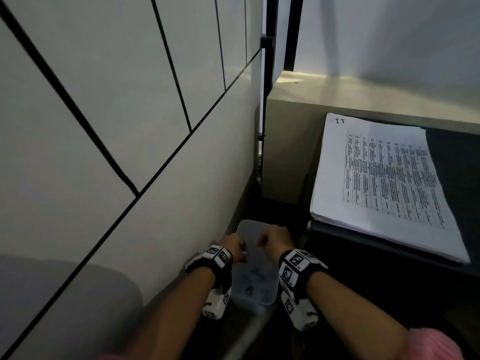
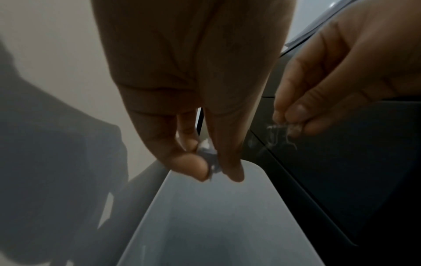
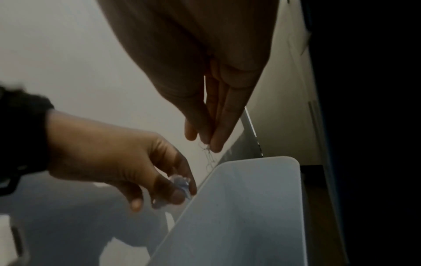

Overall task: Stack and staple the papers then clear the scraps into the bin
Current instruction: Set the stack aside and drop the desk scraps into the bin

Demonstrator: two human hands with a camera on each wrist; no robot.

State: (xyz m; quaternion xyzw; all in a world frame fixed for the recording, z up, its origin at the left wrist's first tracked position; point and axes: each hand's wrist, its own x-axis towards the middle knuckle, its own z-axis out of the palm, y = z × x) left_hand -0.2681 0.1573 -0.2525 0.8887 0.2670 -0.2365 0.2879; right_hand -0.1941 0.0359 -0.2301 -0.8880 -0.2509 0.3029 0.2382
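The wall (image 1: 104, 126) stands at the far left, close beside the bin (image 1: 259, 300). The left hand (image 1: 235, 246) pinches a crumpled scrap (image 2: 208, 156) between thumb and fingers, just above the bin's left rim. The bin's mouth lies directly below both hands, so the scraps need only to fall. The right hand (image 1: 275, 240) pinches thin fibres (image 3: 209, 156) over the far rim. The papers (image 1: 384, 183) lie stacked on the desk (image 1: 454, 157) at right, well apart. Nothing blocks the drop, I think.
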